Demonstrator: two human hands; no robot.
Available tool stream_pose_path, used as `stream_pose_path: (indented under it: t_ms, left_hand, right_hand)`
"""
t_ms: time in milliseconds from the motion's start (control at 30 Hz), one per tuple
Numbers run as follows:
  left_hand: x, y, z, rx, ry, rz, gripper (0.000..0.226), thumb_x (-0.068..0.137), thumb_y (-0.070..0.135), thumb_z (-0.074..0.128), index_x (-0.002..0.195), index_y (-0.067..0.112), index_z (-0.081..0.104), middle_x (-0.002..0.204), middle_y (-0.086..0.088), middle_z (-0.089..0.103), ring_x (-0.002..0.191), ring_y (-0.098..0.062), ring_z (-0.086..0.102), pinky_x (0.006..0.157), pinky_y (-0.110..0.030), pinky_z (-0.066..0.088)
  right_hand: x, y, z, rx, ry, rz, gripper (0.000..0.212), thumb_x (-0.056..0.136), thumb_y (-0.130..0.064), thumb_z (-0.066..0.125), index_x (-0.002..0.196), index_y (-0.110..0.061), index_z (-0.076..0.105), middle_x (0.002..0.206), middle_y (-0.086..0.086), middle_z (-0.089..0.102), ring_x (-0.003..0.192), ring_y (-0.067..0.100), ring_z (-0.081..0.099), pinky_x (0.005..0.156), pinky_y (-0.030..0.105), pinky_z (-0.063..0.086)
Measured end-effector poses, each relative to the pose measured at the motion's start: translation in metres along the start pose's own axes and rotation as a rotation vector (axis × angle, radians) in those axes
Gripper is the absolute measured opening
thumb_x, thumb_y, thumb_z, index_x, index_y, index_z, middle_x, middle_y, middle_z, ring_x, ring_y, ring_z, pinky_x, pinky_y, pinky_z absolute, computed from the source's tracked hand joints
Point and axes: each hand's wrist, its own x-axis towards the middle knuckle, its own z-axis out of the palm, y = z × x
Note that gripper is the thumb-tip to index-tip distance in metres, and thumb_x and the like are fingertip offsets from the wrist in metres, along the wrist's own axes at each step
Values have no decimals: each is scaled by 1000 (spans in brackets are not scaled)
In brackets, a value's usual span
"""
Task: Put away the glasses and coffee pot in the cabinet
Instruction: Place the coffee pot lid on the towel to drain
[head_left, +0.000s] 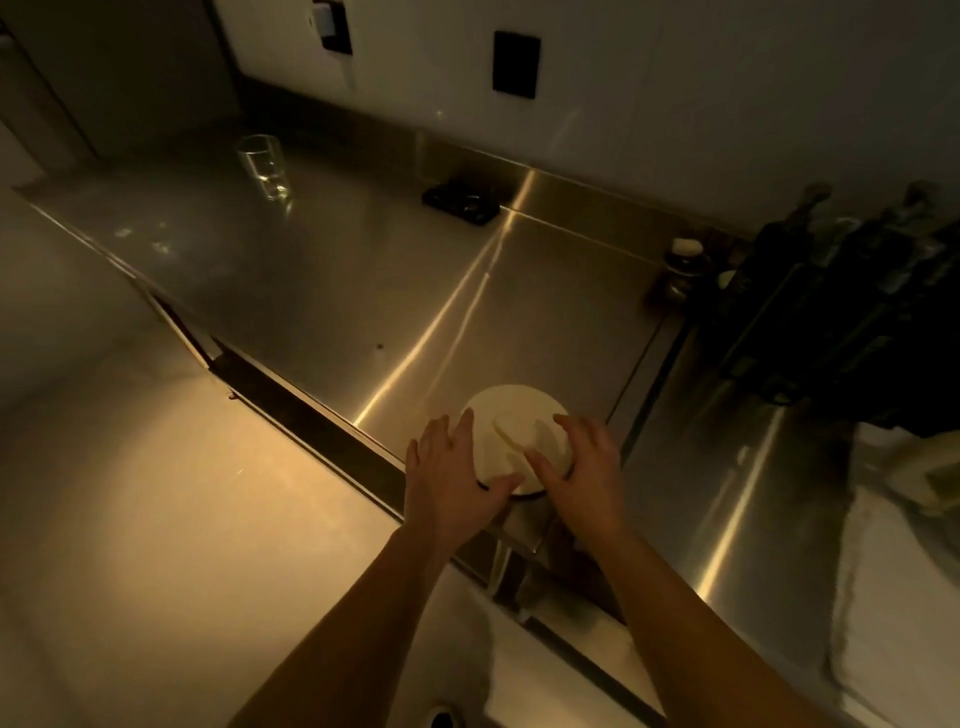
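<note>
On the steel counter (322, 291), left hand (452, 467) and right hand (582, 467) clasp the coffee pot (514, 426) between them.

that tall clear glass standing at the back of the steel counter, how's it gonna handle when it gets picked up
The glass is tall and narrow, so a sideways nudge would probably tip it. Its smooth clear wall looks slippery, and the polished steel counter would likely let it slide. It looks empty, so probably light, but fragile.
</note>
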Motion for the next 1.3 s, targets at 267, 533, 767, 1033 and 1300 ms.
stream_pose_path:
  t_ms: [267,533,767,1033,1300]
  left_hand:
    - [28,-23,10,62,-173,151,113,69,85,48,153,26,3,161,-8,2,148,-25,2,120,-46,2]
    - [37,-20,14,14,-207,155,128,50,93,44,153,29,4,160,-12,0,146,-31,2,119,-43,4]
    - [41,14,8,-13,-207,271,115,62,81,60,152,28,11,159,-11,3,144,-28,7,116,-41,11]
    - [22,70,33,-84,-315,488,110,67,76,61,152,31,9,157,-5,1,142,-27,8,115,-43,18]
    - [-26,140,59,-103,-431,628,107,69,71,65,152,35,8,157,5,-4,144,-24,2,116,-43,18]
  right_hand:
    - [29,-11,32,-118,-57,54,63,79,-49,70,133,-24,52,154,10,22,139,29,25,109,38,31]
    - [34,-6,38,-125,27,54,42,83,-44,67,119,-21,63,150,11,32,135,28,28,106,38,32]
    - [27,-1,5,-116,151,86,42,85,-41,65,122,-21,61,152,8,28,136,27,26,107,38,31]
    - [-19,31,-50,-203,317,230,44,86,-41,65,124,-19,59,152,8,30,135,27,29,104,33,30]
    - [-84,79,-105,-261,444,378,43,85,-40,66,122,-19,62,150,10,33,133,29,33,106,40,33]
